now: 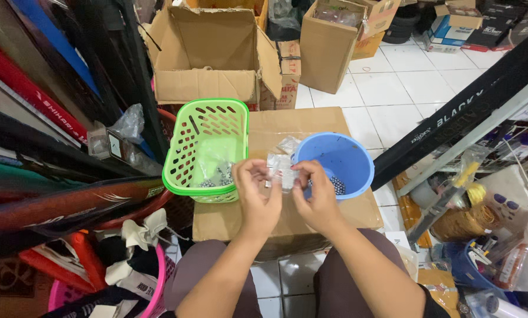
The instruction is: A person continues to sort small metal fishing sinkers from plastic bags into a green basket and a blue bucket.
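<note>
Both hands pinch a small clear plastic bag [281, 172] between them, left hand [257, 197] and right hand [317, 200] closed on its edges, above a flat cardboard box [276, 126]. A green basket [208, 147] sits left, a blue bowl [337, 159] with small dark balls right.

You're in a shop's stockroom: open cardboard boxes [211, 53] fill the upper frame, packaged rods [40, 112] lean at left.
</note>
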